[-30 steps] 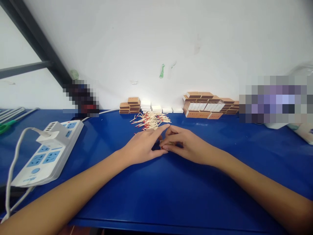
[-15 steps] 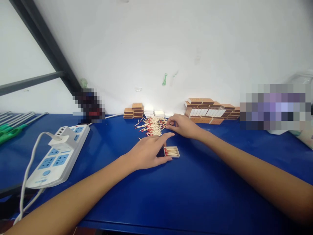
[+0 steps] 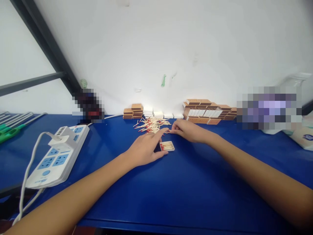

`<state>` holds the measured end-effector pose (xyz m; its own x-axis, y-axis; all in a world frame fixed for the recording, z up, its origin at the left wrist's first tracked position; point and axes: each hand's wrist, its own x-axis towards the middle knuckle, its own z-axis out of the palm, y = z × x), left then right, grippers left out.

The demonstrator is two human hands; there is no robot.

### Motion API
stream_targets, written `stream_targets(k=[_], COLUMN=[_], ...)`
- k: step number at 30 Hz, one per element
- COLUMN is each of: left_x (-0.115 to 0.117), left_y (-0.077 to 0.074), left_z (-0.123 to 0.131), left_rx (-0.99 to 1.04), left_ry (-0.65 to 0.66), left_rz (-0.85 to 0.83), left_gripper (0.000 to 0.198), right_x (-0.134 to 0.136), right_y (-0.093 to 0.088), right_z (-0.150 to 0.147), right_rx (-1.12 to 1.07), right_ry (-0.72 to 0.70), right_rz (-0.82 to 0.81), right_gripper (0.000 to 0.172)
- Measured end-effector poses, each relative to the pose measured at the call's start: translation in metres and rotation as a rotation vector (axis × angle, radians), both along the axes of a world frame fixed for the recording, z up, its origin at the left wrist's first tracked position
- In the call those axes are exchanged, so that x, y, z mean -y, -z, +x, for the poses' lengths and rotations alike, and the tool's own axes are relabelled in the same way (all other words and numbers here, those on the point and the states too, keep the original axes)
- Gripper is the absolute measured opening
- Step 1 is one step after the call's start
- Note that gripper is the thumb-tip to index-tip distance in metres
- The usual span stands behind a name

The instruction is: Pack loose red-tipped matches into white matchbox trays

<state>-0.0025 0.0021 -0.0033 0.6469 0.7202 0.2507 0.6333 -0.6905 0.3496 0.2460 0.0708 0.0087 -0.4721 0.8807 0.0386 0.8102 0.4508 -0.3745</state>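
Observation:
A small white matchbox tray [image 3: 172,146] with several red-tipped matches lies on the blue table. My left hand [image 3: 144,148] is closed loosely on its left end, thumb along the near edge and index finger stretched past the far side. The other left fingers are mostly hidden. Just beyond the tray, my right hand [image 3: 187,131] pinches a match [image 3: 169,131], its red end pointing left towards my left index fingertip. A heap of loose matches [image 3: 153,124] spreads behind both hands.
Brown matchboxes [image 3: 133,111] and white trays [image 3: 148,111] stand along the wall. More stacked matchboxes [image 3: 210,111] stand at right. A power strip [image 3: 70,156] with cables lies at left, near green-handled tools [image 3: 12,132]. A blurred purple object [image 3: 271,109] is far right.
My left hand and the tray have shifted slightly away from me and to the left. My right hand has drawn back a little from the heap with the match.

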Motion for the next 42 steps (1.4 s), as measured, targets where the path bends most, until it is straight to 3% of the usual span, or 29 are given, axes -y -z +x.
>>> stream_targets(k=[7,12,15,25,38,42], left_x=[-0.001,0.0,-0.001,-0.002,0.0,-0.001], left_y=[0.001,0.0,0.0,0.001,-0.002,0.0], left_z=[0.001,0.003,0.003,0.004,0.005,0.005], left_rx=[0.02,0.03,0.021,0.034,0.015,0.01], left_ry=[-0.006,-0.006,-0.01,0.003,0.0,0.007], left_rz=[0.002,-0.001,0.001,0.005,-0.022,-0.02], left_gripper=[0.081,0.083,0.082,0.083,0.082,0.084], right_x=[0.022,0.06,0.069,0.066,0.063,0.058], right_y=[0.0,-0.009,-0.01,-0.008,0.003,0.004], right_z=[0.01,-0.006,-0.016,-0.007,-0.009,-0.005], right_rx=[-0.098,-0.131,-0.066,-0.084,-0.171,-0.17], right_ry=[-0.053,-0.156,-0.176,-0.198,-0.218,-0.184], right_rz=[0.035,0.025,0.022,0.015,0.046,0.124], right_gripper=[0.024,0.022,0.019,0.011,0.014,0.012])
